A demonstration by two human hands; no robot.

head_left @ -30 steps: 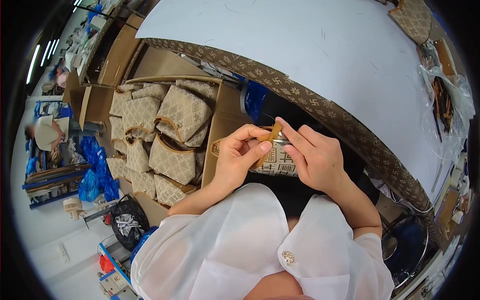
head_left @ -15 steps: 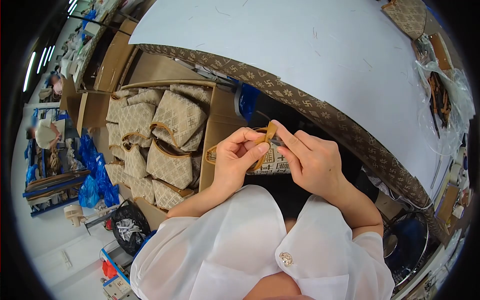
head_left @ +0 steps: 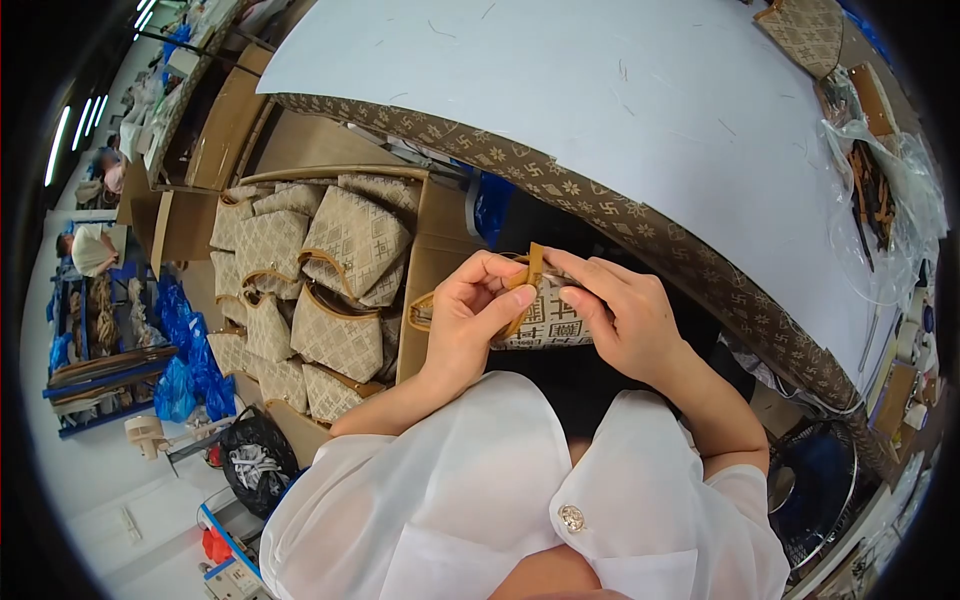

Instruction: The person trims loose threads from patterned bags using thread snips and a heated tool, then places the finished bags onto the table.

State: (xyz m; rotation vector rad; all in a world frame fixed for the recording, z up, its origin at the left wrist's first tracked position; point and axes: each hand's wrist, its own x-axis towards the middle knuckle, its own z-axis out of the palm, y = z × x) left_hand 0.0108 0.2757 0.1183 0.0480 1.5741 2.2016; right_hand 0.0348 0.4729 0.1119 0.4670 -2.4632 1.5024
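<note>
My left hand (head_left: 473, 308) pinches a tan leather strap (head_left: 536, 262) between thumb and fingers, near the lap. The strap belongs to a beige patterned bag (head_left: 555, 318) with dark printed characters, which hangs below and between both hands. To its right, my right hand (head_left: 625, 315) is curled with thumb and forefinger close together beside the strap's upper end. A small shiny metal piece shows at those fingertips; its shape is too small to tell.
A cardboard box (head_left: 448, 225) of several patterned bags (head_left: 340, 335) stands at left. A white-topped table (head_left: 560, 90) spans the top, with clear plastic wrap (head_left: 890, 210) at right. A fan (head_left: 815, 490) stands lower right; a black bin bag (head_left: 257, 460) lower left. Another person (head_left: 92, 250) is far left.
The strap's upper end has turned more upright, and my right hand has shifted slightly down and left beside it. The view has moved a little. My left hand keeps its pinch.
</note>
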